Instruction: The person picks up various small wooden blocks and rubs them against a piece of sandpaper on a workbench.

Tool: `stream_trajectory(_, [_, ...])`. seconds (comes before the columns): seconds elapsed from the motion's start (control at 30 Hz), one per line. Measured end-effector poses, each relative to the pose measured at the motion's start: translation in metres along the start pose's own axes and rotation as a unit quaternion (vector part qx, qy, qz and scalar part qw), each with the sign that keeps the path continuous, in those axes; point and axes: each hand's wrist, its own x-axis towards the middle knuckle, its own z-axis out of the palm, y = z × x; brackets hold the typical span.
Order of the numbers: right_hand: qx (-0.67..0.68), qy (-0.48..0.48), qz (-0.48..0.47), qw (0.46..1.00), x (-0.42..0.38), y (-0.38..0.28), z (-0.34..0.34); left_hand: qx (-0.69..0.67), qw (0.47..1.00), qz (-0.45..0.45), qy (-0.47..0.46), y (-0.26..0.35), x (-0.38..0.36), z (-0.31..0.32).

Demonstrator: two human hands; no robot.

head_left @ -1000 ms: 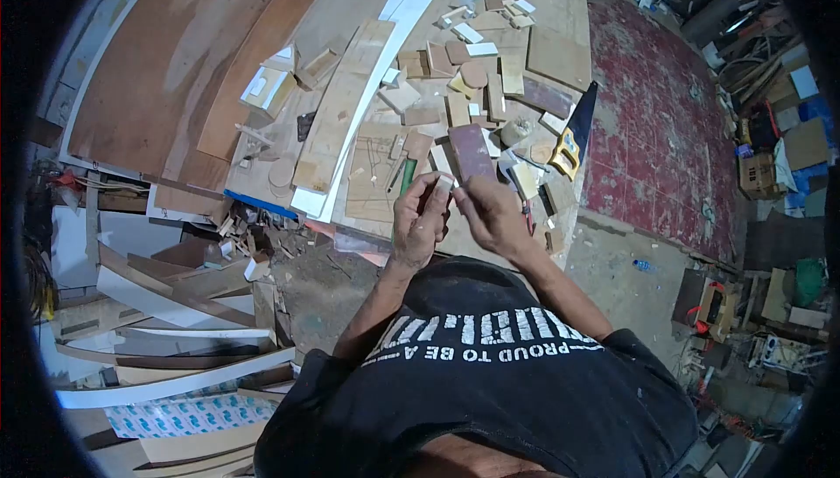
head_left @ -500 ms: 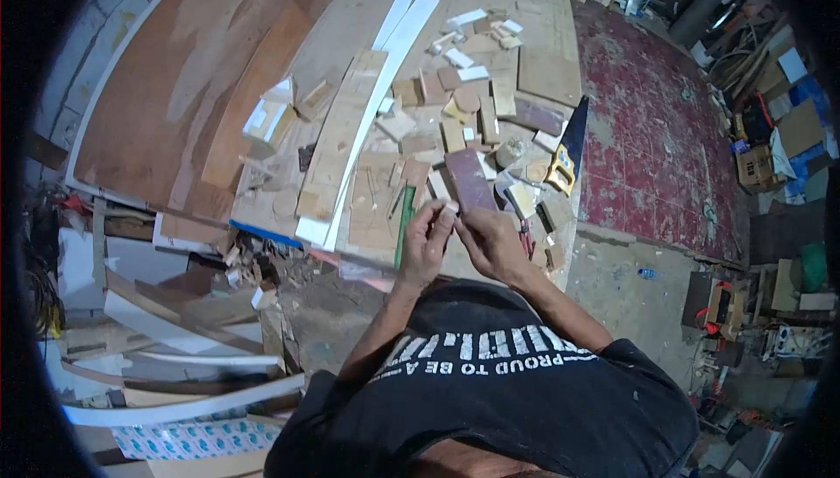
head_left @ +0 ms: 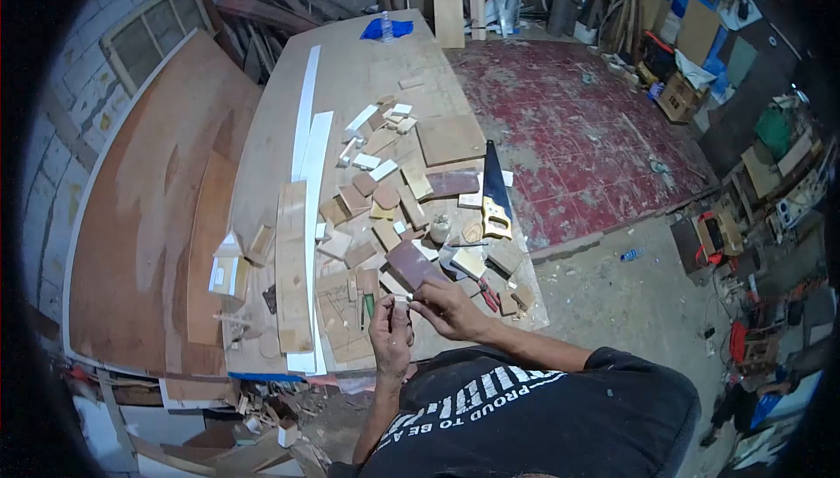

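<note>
Near the front edge of the workbench, my left hand [head_left: 392, 340] pinches a small pale piece [head_left: 402, 299], possibly wood, between thumb and fingers. My right hand [head_left: 448, 308] is closed at the piece's right end, its fingertips pressed together there; they partly hide the piece. A reddish-brown flat block [head_left: 409, 263] lies just beyond my right hand. By my left fingers rests a green strip-like object [head_left: 368, 305], partly covered. Red-handled pliers [head_left: 488, 294] lie right of my right hand.
Wood offcuts [head_left: 386, 235] crowd the workbench [head_left: 350, 71]. A yellow-handled handsaw [head_left: 495, 194] lies along its right edge, near a small jar [head_left: 439, 230]. Long white strips [head_left: 312, 154] run lengthwise. A bottle [head_left: 387, 27] stands on blue cloth at the far end. Someone appears seated at lower right.
My view has tilted up and turned, so the bench's far end now shows and its contents sit lower and further left. Both hands stay together on the small piece.
</note>
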Motion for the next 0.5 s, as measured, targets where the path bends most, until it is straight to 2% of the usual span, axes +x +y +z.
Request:
stream_trajectory(0.03, [-0.038, 0.026, -0.064, 0.997, -0.001, 0.004, 0.006, -0.032, 0.999, -0.014, 0.006, 0.004, 0.001, 0.003])
stream_trajectory(0.07, [-0.079, 0.010, -0.058, 0.995, -0.004, 0.005, 0.008, -0.061, 0.997, -0.049, 0.018, 0.005, 0.003, 0.004])
stream_trajectory(0.2, [-0.181, -0.046, -0.074, 0.980, -0.002, 0.006, 0.001, -0.064, 0.997, -0.025, 0.020, -0.015, 0.012, 0.008])
stream_trajectory(0.3, [-0.138, -0.069, -0.036, 0.987, 0.007, 0.008, -0.009, -0.056, 0.996, -0.067, -0.007, -0.003, 0.011, 0.004])
stream_trajectory(0.33, [-0.088, -0.039, -0.049, 0.994, 0.006, 0.019, -0.003, -0.056, 0.997, -0.059, -0.011, 0.002, 0.015, 0.003])
stream_trajectory(0.4, [-0.072, 0.000, -0.055, 0.996, 0.006, 0.020, 0.006, -0.094, 0.993, -0.072, 0.000, 0.005, 0.018, 0.002])
stream_trajectory(0.43, [-0.072, 0.026, -0.065, 0.995, 0.010, 0.013, 0.009, -0.095, 0.993, -0.064, -0.002, 0.003, 0.022, 0.003])
stream_trajectory(0.5, [-0.083, -0.006, -0.036, 0.996, 0.012, 0.007, 0.008, -0.059, 0.997, -0.023, 0.044, -0.004, 0.028, 0.008])
